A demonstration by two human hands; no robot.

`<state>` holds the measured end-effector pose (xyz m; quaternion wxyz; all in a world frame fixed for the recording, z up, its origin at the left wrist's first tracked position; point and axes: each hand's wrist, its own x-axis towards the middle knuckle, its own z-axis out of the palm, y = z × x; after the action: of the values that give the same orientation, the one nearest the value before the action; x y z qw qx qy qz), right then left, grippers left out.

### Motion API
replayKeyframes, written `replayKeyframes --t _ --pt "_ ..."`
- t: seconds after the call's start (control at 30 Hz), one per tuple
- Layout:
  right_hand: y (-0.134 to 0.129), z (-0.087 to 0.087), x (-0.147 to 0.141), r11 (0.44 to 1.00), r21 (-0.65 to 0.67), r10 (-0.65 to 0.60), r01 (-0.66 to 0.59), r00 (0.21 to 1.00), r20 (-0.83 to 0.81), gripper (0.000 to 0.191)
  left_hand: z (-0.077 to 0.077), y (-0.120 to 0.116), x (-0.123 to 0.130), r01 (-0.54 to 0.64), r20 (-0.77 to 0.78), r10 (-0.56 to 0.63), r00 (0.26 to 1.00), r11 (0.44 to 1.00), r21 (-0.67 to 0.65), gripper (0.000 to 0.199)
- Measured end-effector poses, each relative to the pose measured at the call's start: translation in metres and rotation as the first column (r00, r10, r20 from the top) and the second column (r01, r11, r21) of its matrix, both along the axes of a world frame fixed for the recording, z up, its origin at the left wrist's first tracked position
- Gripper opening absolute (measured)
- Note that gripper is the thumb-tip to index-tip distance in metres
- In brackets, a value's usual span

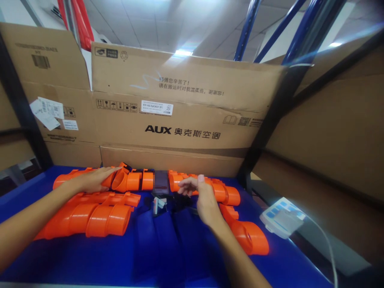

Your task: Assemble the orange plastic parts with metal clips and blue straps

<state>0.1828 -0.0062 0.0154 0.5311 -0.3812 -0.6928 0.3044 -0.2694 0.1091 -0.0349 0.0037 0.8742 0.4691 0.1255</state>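
My left hand reaches over the back left row of orange plastic tube pieces, touching one with its fingers stretched out. Below it lies another row of joined orange tubes. My right hand hovers by the back right row of orange tubes, thumb up and fingers apart, with nothing visible in it. Between the hands stand a dark upright block and small black and grey parts. Dark blue strips lie in front of them.
A blue tabletop bears everything. Large AUX cardboard walls off the back, between black posts. At the right edge sits a white and blue device with a cable. More orange tube pieces lie front right.
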Motion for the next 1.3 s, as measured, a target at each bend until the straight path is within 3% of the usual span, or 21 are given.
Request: replayKeyframes --t 0.17,0.5,0.67,0.77,0.93,1.03,1.13,1.2,1.3 --pt "-0.001 0.000 0.000 1.000 0.000 -0.001 0.001 1.000 -0.008 0.083 0.003 0.002 -0.005 -0.014 -0.029 0.014 0.999 1.000 -0.012 0.085" --pt "0.000 0.000 0.001 1.000 0.012 0.007 -0.007 1.000 -0.011 0.082 0.034 -0.007 -0.001 -0.007 -0.036 0.009 0.999 0.999 0.037 0.062" --pt "0.000 -0.003 0.001 1.000 0.010 0.010 -0.010 1.000 -0.023 0.077 0.063 -0.027 0.008 0.067 -0.054 -0.062 0.997 0.992 0.108 0.060" --pt "0.001 -0.004 0.000 1.000 0.005 0.009 -0.009 1.000 -0.024 0.072 0.087 -0.039 0.020 0.125 -0.062 -0.114 0.992 0.968 0.219 0.065" --pt "0.001 0.000 -0.006 0.999 -0.034 0.028 -0.029 0.999 -0.033 0.047 0.108 -0.074 0.080 0.201 0.021 -0.230 0.973 0.889 0.412 0.066" --pt "-0.003 0.002 -0.014 0.965 -0.164 0.182 -0.203 0.974 -0.131 0.048 0.102 -0.102 0.134 0.322 0.072 -0.408 0.910 0.806 0.497 0.071" --pt "-0.009 0.001 -0.023 0.851 -0.277 0.355 -0.446 0.877 -0.323 0.062 0.088 -0.124 0.180 0.399 0.062 -0.510 0.858 0.737 0.546 0.073" --pt "-0.013 0.000 -0.026 0.806 -0.293 0.376 -0.514 0.827 -0.418 0.067 0.081 -0.131 0.198 0.429 0.021 -0.529 0.848 0.710 0.558 0.069" --pt "-0.016 -0.001 -0.028 0.812 -0.303 0.318 -0.499 0.814 -0.486 0.064 0.078 -0.133 0.208 0.472 0.007 -0.566 0.824 0.694 0.544 0.070"
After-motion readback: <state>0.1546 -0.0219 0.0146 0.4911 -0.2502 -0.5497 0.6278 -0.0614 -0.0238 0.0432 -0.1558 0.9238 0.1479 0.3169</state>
